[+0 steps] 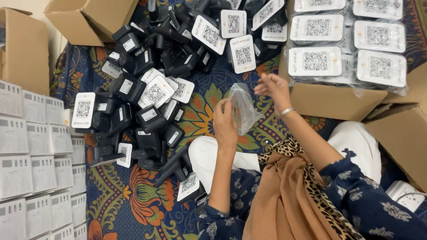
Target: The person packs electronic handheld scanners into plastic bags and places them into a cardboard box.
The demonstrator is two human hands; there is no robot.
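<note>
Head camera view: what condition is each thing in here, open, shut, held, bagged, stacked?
clear plastic bag: empty, held up by both hands
left hand: gripping the bag
right hand: pinching the bag's top
black devices: loose, heaped on the patterned cloth
bagged devices: wrapped, lying in an open cardboard box
white boxes: shut, stacked

the bag (pixel 243 106) was thin, glossy clear plastic (crinkled), the black devices (pixel 147 118) matt plastic, the boxes (pixel 338 100) plain brown cardboard, the floor cloth (pixel 200 111) woven.
</note>
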